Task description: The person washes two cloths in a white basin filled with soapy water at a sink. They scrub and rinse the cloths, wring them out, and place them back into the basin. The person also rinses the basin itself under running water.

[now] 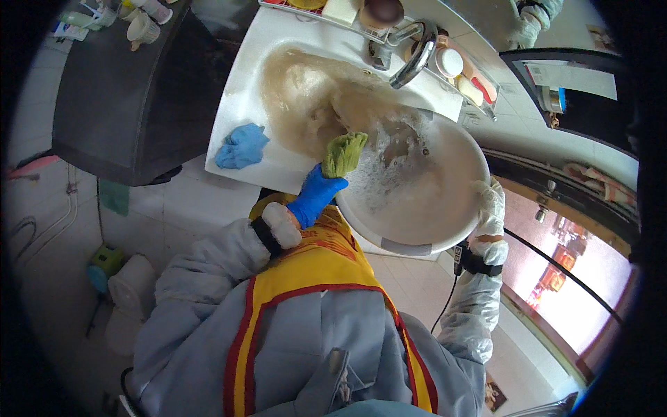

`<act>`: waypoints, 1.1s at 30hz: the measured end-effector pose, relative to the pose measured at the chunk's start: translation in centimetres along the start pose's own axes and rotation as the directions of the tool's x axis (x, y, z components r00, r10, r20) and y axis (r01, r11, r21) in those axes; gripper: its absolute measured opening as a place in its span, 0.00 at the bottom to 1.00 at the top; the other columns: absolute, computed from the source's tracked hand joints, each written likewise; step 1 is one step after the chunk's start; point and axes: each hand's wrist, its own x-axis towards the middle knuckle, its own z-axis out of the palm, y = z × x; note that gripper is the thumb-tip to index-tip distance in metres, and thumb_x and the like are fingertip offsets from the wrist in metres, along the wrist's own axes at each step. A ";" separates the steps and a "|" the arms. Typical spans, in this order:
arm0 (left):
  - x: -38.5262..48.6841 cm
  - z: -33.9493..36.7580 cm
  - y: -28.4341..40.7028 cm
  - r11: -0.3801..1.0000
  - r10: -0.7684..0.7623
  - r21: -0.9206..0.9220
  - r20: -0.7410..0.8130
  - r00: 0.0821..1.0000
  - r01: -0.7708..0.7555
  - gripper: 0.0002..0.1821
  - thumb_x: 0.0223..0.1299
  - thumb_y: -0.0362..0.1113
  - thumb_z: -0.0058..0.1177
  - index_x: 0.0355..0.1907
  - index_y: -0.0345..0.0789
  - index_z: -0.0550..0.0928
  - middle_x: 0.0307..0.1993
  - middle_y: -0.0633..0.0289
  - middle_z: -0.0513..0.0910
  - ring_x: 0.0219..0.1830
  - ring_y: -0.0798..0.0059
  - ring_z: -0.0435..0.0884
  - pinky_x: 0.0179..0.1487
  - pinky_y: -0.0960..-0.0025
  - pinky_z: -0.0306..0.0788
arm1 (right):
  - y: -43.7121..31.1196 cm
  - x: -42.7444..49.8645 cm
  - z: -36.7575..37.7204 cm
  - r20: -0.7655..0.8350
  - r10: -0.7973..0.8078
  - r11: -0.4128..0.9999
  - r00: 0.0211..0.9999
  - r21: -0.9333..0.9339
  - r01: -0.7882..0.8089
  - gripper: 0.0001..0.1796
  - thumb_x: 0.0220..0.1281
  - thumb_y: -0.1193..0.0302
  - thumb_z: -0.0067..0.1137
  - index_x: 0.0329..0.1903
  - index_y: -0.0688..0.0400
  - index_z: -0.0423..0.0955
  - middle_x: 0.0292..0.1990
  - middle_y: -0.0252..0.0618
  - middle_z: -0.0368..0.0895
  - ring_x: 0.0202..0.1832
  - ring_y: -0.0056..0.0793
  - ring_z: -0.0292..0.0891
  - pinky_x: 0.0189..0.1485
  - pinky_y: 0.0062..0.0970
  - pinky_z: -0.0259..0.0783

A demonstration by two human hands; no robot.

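Observation:
My left hand (pixel 314 195), in a blue glove, grips a folded green cloth (pixel 343 155) at the near left rim of a white plastic basin (pixel 453 151). My right hand (pixel 490 206), in a whitish translucent glove, holds the basin's right rim. The basin is tipped towards the white sink (pixel 245 83), and suds and cloudy water (pixel 396 182) lie inside it. Brownish water (pixel 307 78) swirls in the sink bowl. A crumpled blue cloth (pixel 242 147) rests on the sink's left ledge.
A chrome faucet (pixel 424 52) arches over the sink's back right. Behind it, a wire rack (pixel 359 28) holds soap and jars. A dark cabinet (pixel 104 104) stands left, with cups (pixel 143 28) on top. A black cable (pixel 445 307) hangs from my right wrist.

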 end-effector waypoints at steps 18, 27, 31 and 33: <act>0.2 -0.1 0.3 0.992 -0.026 -0.120 -0.019 0.999 0.024 0.23 0.48 0.35 0.60 0.49 0.31 0.76 0.43 0.57 0.80 0.41 0.67 0.78 0.46 0.65 0.73 | -1.9 1.3 -0.2 0.067 -0.086 0.996 0.994 0.003 0.086 0.08 0.55 0.72 0.57 0.37 0.61 0.76 0.28 0.34 0.79 0.27 0.24 0.74 0.31 0.22 0.72; -0.2 0.3 2.0 0.853 -0.343 -0.309 0.275 0.898 0.421 0.24 0.54 0.32 0.58 0.56 0.33 0.74 0.48 0.59 0.79 0.46 0.67 0.78 0.53 0.69 0.74 | -10.1 0.0 2.5 0.227 -0.273 0.932 0.935 -0.178 0.315 0.15 0.62 0.63 0.55 0.42 0.62 0.80 0.34 0.31 0.81 0.35 0.19 0.73 0.40 0.21 0.69; -0.9 -0.5 1.6 0.747 -0.349 -0.382 0.470 0.811 0.544 0.24 0.54 0.32 0.58 0.56 0.36 0.74 0.49 0.57 0.78 0.50 0.65 0.77 0.57 0.68 0.73 | -13.8 -1.1 5.3 0.426 -0.395 0.702 0.814 -0.432 0.566 0.16 0.67 0.68 0.45 0.50 0.62 0.77 0.41 0.40 0.82 0.42 0.21 0.74 0.44 0.23 0.70; -1.2 -1.5 1.0 0.963 -0.105 -0.152 0.553 0.826 0.223 0.23 0.54 0.32 0.59 0.55 0.39 0.75 0.50 0.55 0.78 0.51 0.62 0.77 0.57 0.67 0.72 | -15.9 -2.1 6.7 0.300 -0.345 0.590 0.890 -0.668 0.454 0.17 0.69 0.68 0.42 0.53 0.59 0.76 0.44 0.43 0.81 0.42 0.24 0.75 0.47 0.23 0.69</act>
